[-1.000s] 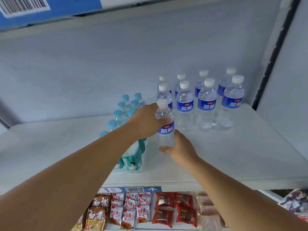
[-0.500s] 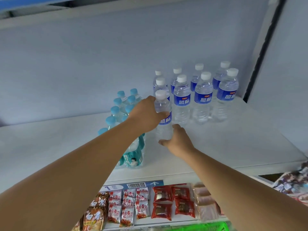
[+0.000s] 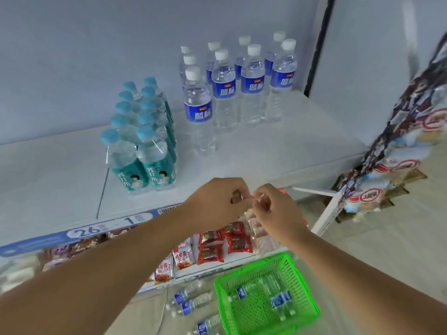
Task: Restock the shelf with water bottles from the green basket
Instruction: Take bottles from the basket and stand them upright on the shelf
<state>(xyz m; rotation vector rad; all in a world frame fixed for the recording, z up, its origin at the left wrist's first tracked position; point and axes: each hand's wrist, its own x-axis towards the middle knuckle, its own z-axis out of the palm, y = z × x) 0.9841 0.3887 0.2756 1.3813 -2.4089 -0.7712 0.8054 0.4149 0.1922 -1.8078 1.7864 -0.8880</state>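
- Head view looks down on a white shelf (image 3: 266, 153), and every place below is given from that shelf.
- Two bare forearms reach toward the shelf's front edge from below it.
- A green basket (image 3: 303, 284) sits low in front of the shelf, toward its right end. Blue-label water bottles (image 3: 280, 301) lie on their sides inside it.
- A teal shrink-wrapped pack of bottles (image 3: 145, 141) stands in the middle of the shelf, in two rows running to the back.
- Upright blue-label bottles (image 3: 251, 83) are grouped at the shelf's back right. One more bottle (image 3: 198, 110) stands in front of that group's left column, free of both hands.
- Loose water bottles (image 3: 188, 301) lie on the floor below the shelf.
- Red and white snack packets (image 3: 217, 245) fill the tier under the shelf.
- The left hand (image 3: 215, 201) hangs just before the shelf's front edge with curled fingers.
- The right hand (image 3: 280, 211) is beside it, fingers curled, fingertips meeting the left's. Whether they pinch anything small is too blurred to tell.
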